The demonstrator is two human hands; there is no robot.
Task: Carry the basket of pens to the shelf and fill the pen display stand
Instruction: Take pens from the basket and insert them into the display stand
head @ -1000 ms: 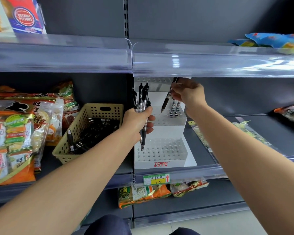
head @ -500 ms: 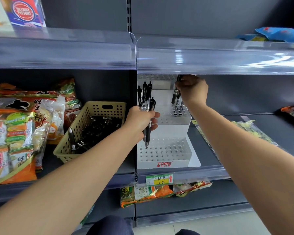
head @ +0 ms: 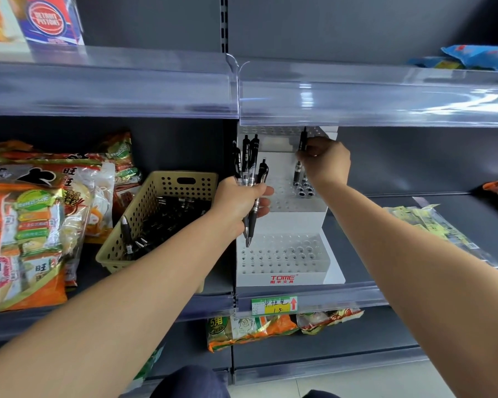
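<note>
A white stepped pen display stand (head: 288, 257) with rows of holes stands on the middle shelf. To its left sits a tan perforated basket (head: 156, 196) holding several black pens (head: 167, 216). My left hand (head: 237, 201) grips a bundle of black pens (head: 249, 170) upright in front of the stand. My right hand (head: 324, 162) pinches a single black pen (head: 299, 159) upright over the holes of the stand's middle tier, its tip down among the holes. The stand's top tier is partly hidden behind the upper shelf's clear strip.
Snack bags (head: 35, 219) fill the shelf left of the basket. A clear price strip (head: 357, 93) of the upper shelf hangs low over the stand. Flat packets (head: 431, 228) lie right of the stand. A yellow price tag (head: 273, 305) sits on the shelf edge.
My right hand has turned the single pen from slanted to upright and lowered it into the middle tier. My left hand has held the bundle nearly still.
</note>
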